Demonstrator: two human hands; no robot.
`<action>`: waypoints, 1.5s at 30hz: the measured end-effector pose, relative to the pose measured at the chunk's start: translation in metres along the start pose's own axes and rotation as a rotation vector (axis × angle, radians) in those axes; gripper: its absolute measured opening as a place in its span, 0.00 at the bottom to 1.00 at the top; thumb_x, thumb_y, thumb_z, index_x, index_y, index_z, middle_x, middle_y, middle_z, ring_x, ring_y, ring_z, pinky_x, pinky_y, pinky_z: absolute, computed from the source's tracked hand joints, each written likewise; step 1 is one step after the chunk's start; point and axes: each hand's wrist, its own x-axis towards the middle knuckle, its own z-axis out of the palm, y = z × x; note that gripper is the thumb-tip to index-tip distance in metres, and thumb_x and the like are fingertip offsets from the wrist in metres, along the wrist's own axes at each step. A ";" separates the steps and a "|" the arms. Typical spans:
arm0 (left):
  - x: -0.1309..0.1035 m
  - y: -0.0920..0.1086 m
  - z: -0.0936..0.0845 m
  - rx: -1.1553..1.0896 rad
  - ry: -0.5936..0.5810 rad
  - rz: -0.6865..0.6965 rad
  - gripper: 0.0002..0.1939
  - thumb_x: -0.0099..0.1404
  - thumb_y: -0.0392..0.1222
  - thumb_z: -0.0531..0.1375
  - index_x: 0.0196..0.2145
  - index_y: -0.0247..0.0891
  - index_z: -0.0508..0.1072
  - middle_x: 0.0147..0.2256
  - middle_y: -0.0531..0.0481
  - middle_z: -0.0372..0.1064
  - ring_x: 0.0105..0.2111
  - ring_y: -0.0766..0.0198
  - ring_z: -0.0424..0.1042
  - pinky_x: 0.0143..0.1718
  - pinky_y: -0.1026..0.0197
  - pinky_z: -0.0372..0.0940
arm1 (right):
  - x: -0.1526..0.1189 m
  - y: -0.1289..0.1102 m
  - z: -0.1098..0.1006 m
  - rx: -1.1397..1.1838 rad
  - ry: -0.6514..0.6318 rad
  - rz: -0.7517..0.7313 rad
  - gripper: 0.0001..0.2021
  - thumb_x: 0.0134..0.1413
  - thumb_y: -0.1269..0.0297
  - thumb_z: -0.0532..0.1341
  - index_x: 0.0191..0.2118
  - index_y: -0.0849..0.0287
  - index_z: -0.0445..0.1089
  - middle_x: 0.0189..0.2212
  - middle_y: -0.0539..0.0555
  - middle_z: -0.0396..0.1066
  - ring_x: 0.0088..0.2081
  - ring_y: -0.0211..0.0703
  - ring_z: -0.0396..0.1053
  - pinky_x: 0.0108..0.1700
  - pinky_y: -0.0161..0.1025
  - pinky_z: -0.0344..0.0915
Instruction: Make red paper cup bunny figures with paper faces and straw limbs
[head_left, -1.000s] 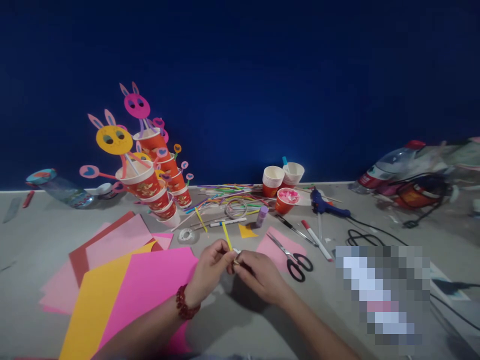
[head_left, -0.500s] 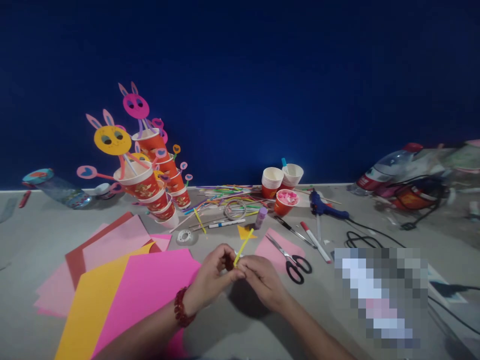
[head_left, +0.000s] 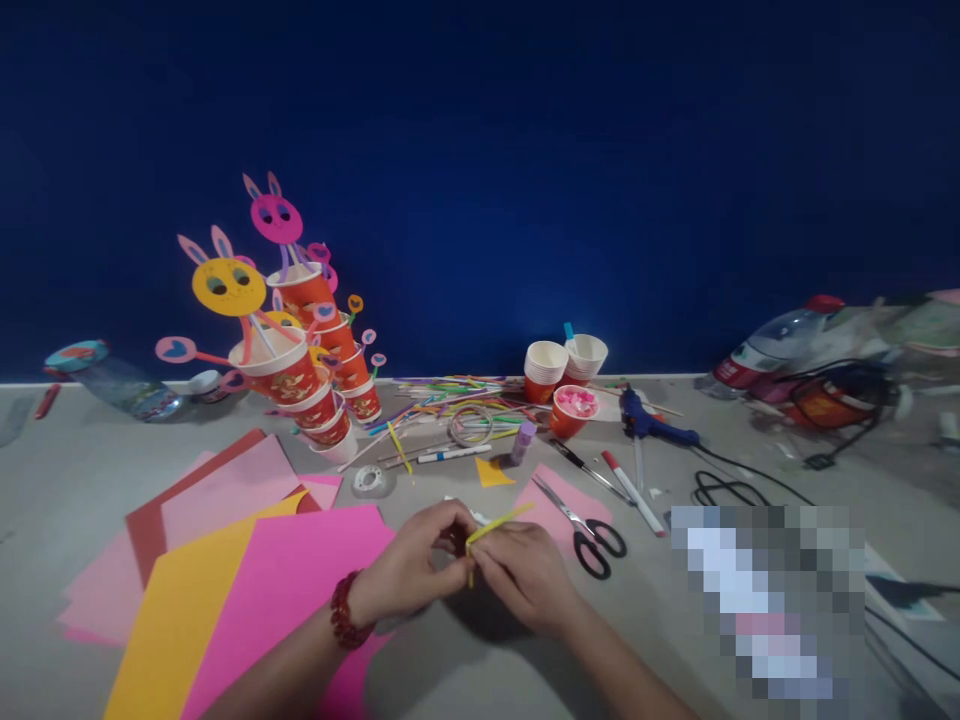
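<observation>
A thin yellow strip (head_left: pixel 501 524), bent near its lower end, is pinched between my two hands at the front middle of the table. My left hand (head_left: pixel 417 562), with a red bead bracelet on the wrist, has its fingers curled round the left side of the strip. From the right, my right hand (head_left: pixel 525 572) grips it, and the strip's long end points up and right over the knuckles. A small whitish piece shows just behind the fingers, too small to name. Black-handled scissors (head_left: pixel 591 536) lie on pink paper (head_left: pixel 551 508) right of my hands.
Coloured paper sheets (head_left: pixel 300 570) spread at the left, below stacked red cups (head_left: pixel 281 378) with rabbit faces. Behind my hands are a glue stick (head_left: pixel 523 442), pipe cleaners (head_left: pixel 450 410) and a cup of pink bits (head_left: pixel 574 408). A blue glue gun (head_left: pixel 660 428) with its cord is at right.
The yellow strip, upright before, now leans far to the right and is bent, with a short end pointing down. My right hand has turned slightly over it.
</observation>
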 end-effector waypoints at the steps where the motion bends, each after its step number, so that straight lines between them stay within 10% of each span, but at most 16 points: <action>1: -0.001 0.001 0.002 -0.003 0.018 -0.034 0.06 0.61 0.34 0.60 0.38 0.38 0.70 0.37 0.47 0.72 0.36 0.61 0.72 0.37 0.61 0.67 | -0.001 0.001 0.001 -0.055 0.024 -0.008 0.20 0.72 0.61 0.44 0.28 0.55 0.64 0.23 0.51 0.70 0.26 0.41 0.65 0.31 0.38 0.53; 8: -0.004 -0.004 0.014 0.252 0.114 -0.107 0.06 0.63 0.33 0.55 0.34 0.39 0.71 0.26 0.54 0.68 0.25 0.66 0.65 0.28 0.65 0.57 | -0.003 0.008 0.012 -0.138 0.093 0.106 0.13 0.65 0.64 0.51 0.29 0.56 0.64 0.22 0.51 0.69 0.25 0.40 0.64 0.31 0.38 0.50; 18: -0.008 0.006 0.006 0.066 -0.047 -0.131 0.07 0.67 0.40 0.54 0.32 0.38 0.69 0.22 0.56 0.63 0.21 0.69 0.63 0.23 0.68 0.56 | 0.001 0.004 0.002 0.532 -0.014 0.336 0.15 0.57 0.62 0.53 0.20 0.55 0.55 0.14 0.44 0.57 0.19 0.35 0.55 0.26 0.32 0.52; 35: -0.012 0.000 0.021 0.473 0.167 0.016 0.09 0.64 0.32 0.53 0.26 0.39 0.63 0.24 0.57 0.60 0.25 0.68 0.58 0.28 0.64 0.50 | 0.002 0.006 -0.008 0.269 -0.112 0.247 0.16 0.68 0.58 0.51 0.27 0.56 0.59 0.22 0.47 0.62 0.26 0.38 0.60 0.30 0.35 0.51; 45: -0.009 0.000 0.008 -0.539 -0.020 -0.274 0.16 0.60 0.52 0.65 0.31 0.35 0.72 0.16 0.61 0.55 0.15 0.72 0.57 0.20 0.67 0.55 | -0.001 0.012 0.006 1.192 0.198 0.541 0.19 0.58 0.53 0.58 0.21 0.53 0.53 0.09 0.40 0.53 0.10 0.30 0.42 0.14 0.30 0.42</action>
